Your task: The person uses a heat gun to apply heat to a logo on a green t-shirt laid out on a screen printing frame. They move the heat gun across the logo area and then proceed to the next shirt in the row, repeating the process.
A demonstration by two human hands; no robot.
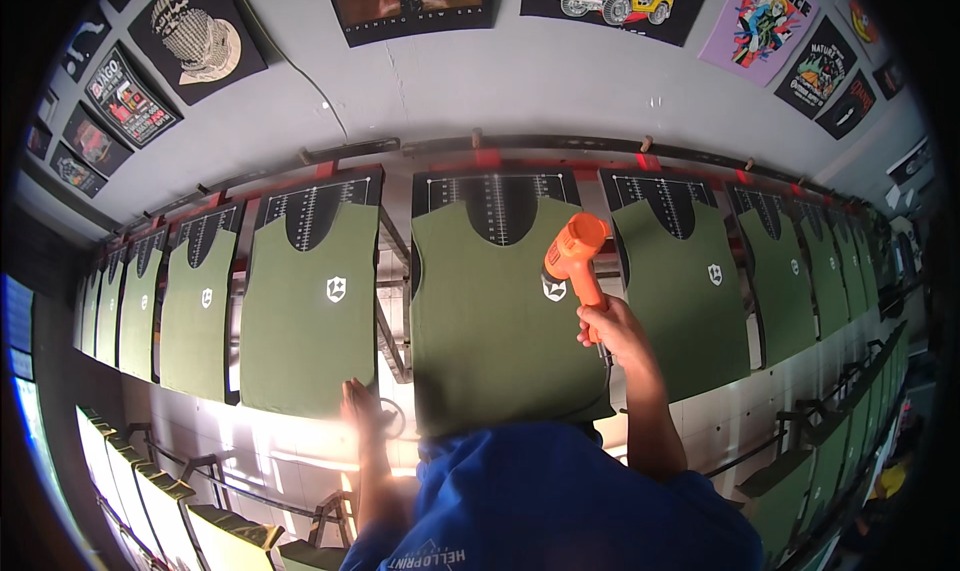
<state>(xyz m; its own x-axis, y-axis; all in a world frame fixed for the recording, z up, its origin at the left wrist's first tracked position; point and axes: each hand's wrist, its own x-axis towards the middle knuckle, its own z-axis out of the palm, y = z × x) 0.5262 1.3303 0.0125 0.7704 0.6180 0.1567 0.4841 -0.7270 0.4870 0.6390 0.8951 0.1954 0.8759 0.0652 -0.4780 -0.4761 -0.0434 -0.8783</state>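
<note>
An orange heat gun (575, 246) is in my right hand (615, 329), whose fingers are wrapped round its handle. Its dark nozzle is over the white shield print (554, 289) on the green shirt piece (480, 321) in front of me, partly covering the print. The shirt piece lies flat on a black board (500, 196) with white ruler marks. My left hand (362, 408) is at the lower right corner of the neighbouring green shirt piece (305, 311). Glare blurs its fingers, so their grip is unclear. A thin dark loop (395, 418) shows beside that wrist.
More boards with green shirt pieces stretch away left and right along a metal rail (540, 151). Behind me stand other rows of boards (780, 481). A metal frame (393, 301) shows in the gap between boards. Printed posters (200, 36) hang on the grey wall.
</note>
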